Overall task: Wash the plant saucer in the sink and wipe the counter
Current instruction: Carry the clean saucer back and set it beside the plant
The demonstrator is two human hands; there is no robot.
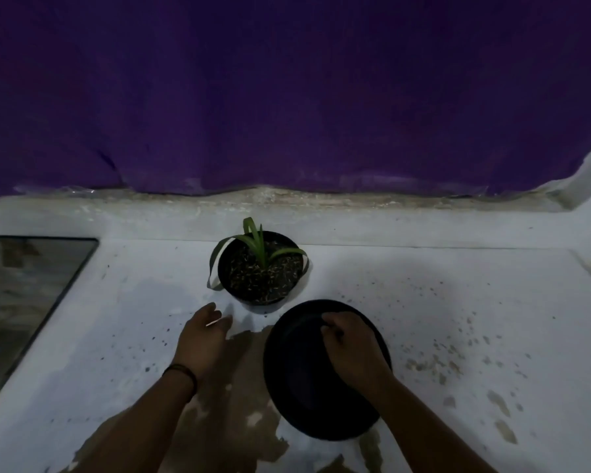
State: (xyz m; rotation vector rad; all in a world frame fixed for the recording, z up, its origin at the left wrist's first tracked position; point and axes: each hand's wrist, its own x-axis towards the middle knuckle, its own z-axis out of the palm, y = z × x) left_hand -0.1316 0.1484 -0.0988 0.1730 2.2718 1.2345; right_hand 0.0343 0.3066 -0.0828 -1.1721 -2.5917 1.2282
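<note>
A black round plant saucer [301, 380] sits in front of me over the white counter [458, 302], tilted toward me. My right hand [350, 349] grips its far rim, fingers curled over the edge. To the saucer's left, my left hand [203, 339] hovers over the counter with relaxed fingers and holds nothing. Just behind both hands stands a black pot [261, 268] with a small green plant and soil. At the left edge lies the sink [21, 302].
A purple curtain [287, 97] hangs along the back of the counter. Soil crumbs are scattered over the counter's right side [458, 349]. Brown patches of worn paint [226, 421] mark the near edge.
</note>
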